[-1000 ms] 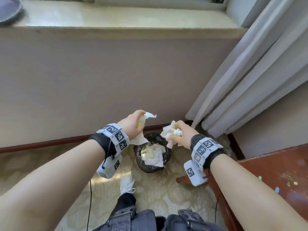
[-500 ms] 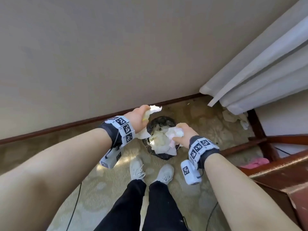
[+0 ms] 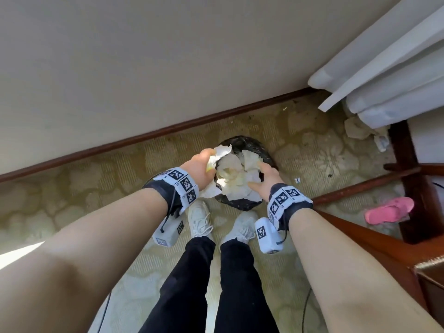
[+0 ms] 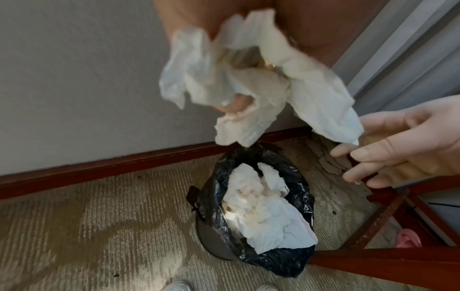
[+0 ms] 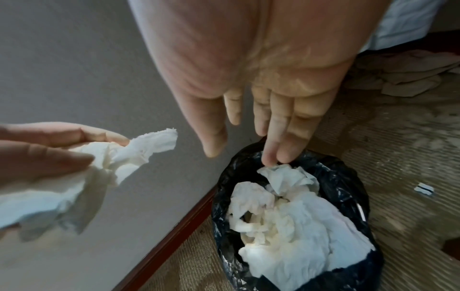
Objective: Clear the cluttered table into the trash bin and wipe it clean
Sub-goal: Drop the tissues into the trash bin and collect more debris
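Note:
A small trash bin lined with a black bag stands on the carpet by the wall, filled with crumpled white tissues. My left hand grips a wad of stained white tissue over the bin's left rim. My right hand hovers above the bin with straight, spread fingers and holds nothing; it also shows in the left wrist view.
A dark wooden table frame and its corner stand to the right. A pink slipper lies under it. Loose tissues lie on the floor below the white curtain. My white shoes are just before the bin.
My right hand has opened and let its tissue wad fall into the bin. Both hands have come lower over the bin. The left hand keeps its tissue.

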A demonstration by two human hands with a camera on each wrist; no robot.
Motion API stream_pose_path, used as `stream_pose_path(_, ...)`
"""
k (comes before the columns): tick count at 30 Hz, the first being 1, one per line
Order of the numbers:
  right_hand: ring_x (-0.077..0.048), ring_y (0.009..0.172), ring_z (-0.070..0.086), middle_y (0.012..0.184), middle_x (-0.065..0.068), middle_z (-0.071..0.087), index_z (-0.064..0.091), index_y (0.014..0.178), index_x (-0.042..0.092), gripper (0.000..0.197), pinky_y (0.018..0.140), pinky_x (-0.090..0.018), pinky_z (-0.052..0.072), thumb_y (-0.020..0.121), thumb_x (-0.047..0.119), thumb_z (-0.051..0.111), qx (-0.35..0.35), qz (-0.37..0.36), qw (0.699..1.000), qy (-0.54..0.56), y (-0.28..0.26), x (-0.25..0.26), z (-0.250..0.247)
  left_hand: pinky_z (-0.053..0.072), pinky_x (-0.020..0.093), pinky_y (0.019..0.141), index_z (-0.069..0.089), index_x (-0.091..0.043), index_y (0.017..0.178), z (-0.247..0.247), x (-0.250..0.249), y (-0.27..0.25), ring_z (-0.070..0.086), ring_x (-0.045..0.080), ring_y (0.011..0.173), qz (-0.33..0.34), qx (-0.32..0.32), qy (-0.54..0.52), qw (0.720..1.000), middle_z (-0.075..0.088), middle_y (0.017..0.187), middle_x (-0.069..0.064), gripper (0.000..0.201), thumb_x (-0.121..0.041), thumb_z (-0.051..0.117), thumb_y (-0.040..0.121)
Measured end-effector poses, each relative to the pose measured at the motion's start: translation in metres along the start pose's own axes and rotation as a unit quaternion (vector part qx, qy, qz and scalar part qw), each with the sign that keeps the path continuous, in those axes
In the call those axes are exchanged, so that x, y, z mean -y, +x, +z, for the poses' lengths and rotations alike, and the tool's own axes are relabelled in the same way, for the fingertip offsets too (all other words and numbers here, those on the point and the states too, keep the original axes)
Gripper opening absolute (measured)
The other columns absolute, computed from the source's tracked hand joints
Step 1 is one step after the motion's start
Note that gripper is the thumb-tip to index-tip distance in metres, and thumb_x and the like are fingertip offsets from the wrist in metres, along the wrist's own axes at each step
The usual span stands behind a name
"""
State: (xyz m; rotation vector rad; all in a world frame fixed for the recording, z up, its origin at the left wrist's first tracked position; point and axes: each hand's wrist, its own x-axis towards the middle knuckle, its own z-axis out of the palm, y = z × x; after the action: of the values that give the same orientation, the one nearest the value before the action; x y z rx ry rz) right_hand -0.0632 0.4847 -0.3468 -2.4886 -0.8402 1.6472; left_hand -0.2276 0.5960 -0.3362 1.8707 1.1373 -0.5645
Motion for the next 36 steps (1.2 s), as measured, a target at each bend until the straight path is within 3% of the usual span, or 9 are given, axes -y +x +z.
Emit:
stream_pose_path(7, -0.025, 0.119, 0.048, 0.135, -0.013, 0.044, 0.04, 0.137, 0.013, 0.048, 0.095, -0.025, 0.037, 0.092, 0.02, 0.054, -0.016, 0.01, 1.0, 0.011, 0.004, -0.03, -0.007, 0.044, 0.033, 0.09, 0.027, -0.019, 0.142, 0.034, -0.021, 0.034, 0.056, 0.027, 0.113, -0.019, 0.016, -0.019, 1.0, 0.043, 0.14, 0.01, 0.051, -0.025, 0.047, 0.095)
stream_pose_path(12, -0.026, 0.116, 0.05, 0.134, -0.011, 0.047, 0.04, 0.137, 0.013, 0.046, 0.094, -0.029, 0.04, 0.093, 0.021, 0.052, -0.008, -0.002, 1.0, -0.01, 0.024, -0.042, -0.008, 0.044, 0.033, 0.086, 0.026, -0.02, 0.142, 0.068, -0.02, 0.068, 0.056, 0.03, 0.111, -0.051, 0.014, -0.043, 0.998, 0.043, 0.139, 0.012, 0.054, -0.03, 0.048, 0.094)
stream_pose_path(15, -0.025, 0.114, 0.051, 0.134, -0.01, 0.046, 0.04, 0.137, 0.014, 0.045, 0.087, -0.025, 0.04, 0.094, 0.021, 0.051, -0.011, -0.018, 1.0, -0.015, 0.032, -0.051, -0.004, 0.043, 0.031, 0.085, 0.024, -0.021, 0.143, 0.084, -0.018, 0.081, 0.055, 0.03, 0.111, -0.063, 0.016, -0.05, 0.997, 0.041, 0.139, 0.014, 0.057, -0.032, 0.049, 0.094)
stream_pose_path(20, -0.024, 0.11, 0.053, 0.132, -0.009, 0.048, 0.042, 0.135, 0.016, 0.043, 0.081, -0.021, 0.036, 0.093, 0.021, 0.051, -0.035, -0.032, 0.999, -0.003, 0.032, -0.072, -0.003, 0.039, 0.035, 0.102, 0.012, -0.021, 0.149, 0.1, -0.017, 0.088, 0.045, 0.028, 0.127, -0.042, 0.028, -0.07, 0.996, 0.035, 0.146, 0.013, 0.073, -0.035, 0.055, 0.091)
stream_pose_path(24, -0.024, 0.112, 0.053, 0.134, -0.009, 0.046, 0.041, 0.136, 0.016, 0.044, 0.084, -0.023, 0.038, 0.094, 0.023, 0.051, -0.043, -0.032, 0.999, -0.012, 0.018, -0.086, -0.009, 0.039, 0.03, 0.097, 0.005, -0.021, 0.15, 0.09, -0.026, 0.077, 0.048, 0.027, 0.124, -0.038, 0.013, -0.077, 0.996, 0.034, 0.147, 0.013, 0.074, -0.033, 0.051, 0.094)
stream_pose_path(30, -0.026, 0.112, 0.053, 0.134, -0.009, 0.047, 0.041, 0.136, 0.017, 0.045, 0.091, -0.029, 0.041, 0.093, 0.023, 0.052, -0.085, -0.05, 0.995, 0.002, -0.029, -0.078, -0.032, 0.04, 0.032, 0.101, 0.011, -0.021, 0.15, 0.046, -0.064, 0.027, 0.046, 0.026, 0.126, 0.008, -0.048, -0.046, 0.998, 0.03, 0.148, 0.013, 0.069, -0.033, 0.05, 0.094)
stream_pose_path(36, -0.016, 0.098, 0.052, 0.134, -0.005, 0.043, 0.04, 0.136, 0.021, 0.043, 0.09, -0.03, 0.042, 0.094, 0.021, 0.051, -0.171, -0.094, 0.979, 0.055, -0.121, -0.048, -0.062, 0.036, 0.032, 0.108, 0.022, -0.02, 0.147, -0.01, -0.118, -0.047, 0.042, 0.019, 0.131, 0.138, -0.102, -0.05, 0.984, 0.039, 0.144, 0.008, 0.061, -0.03, 0.05, 0.094)
